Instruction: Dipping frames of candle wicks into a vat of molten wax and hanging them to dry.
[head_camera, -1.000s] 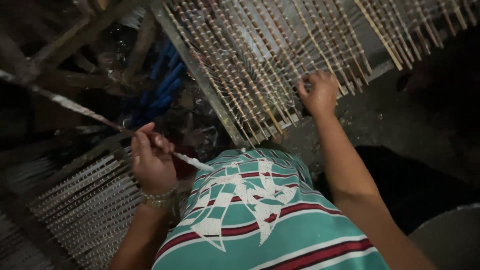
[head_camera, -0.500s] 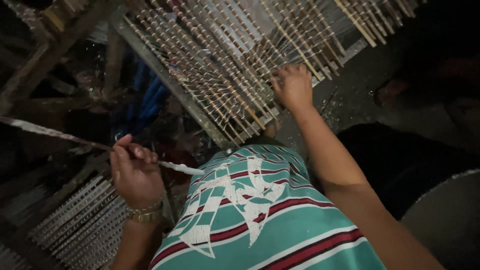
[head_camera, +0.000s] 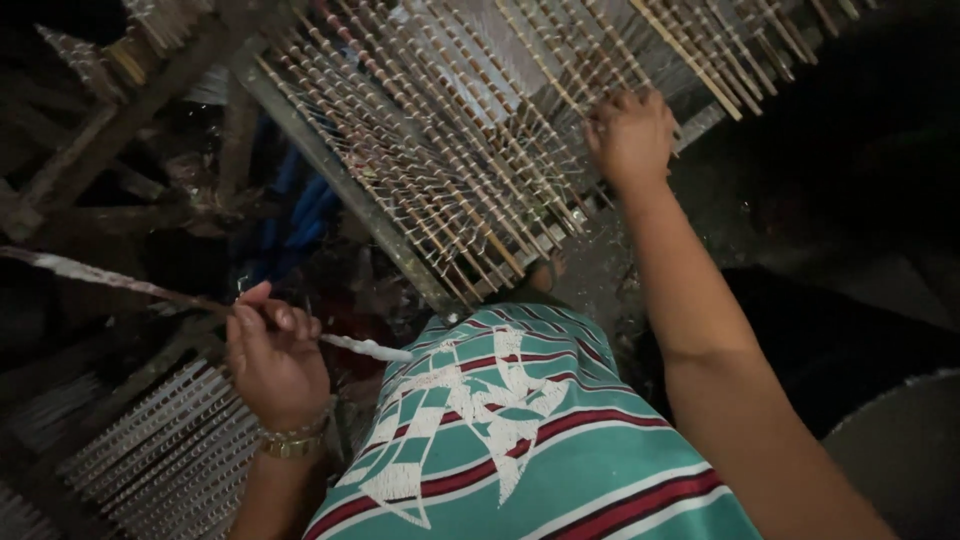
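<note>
Left hand (head_camera: 272, 362) closed round a long thin stick (head_camera: 150, 292) w/ pale coating, gripped near its 3 o'clock end; rest ran off toward 9 o'clock, over a lower rack (head_camera: 165, 450) of similar sticks at 7 o'clock. Right hand (head_camera: 630, 135) at 1 o'clock, fingers curled onto sticks in the big slanted rack (head_camera: 440, 140); exact grip couldn't be told. Judged light, stiff but snappable, coating prob. crumbly, so best pinched at the bare end. Striped shirt (head_camera: 540, 450) at 6 o'clock.
</note>
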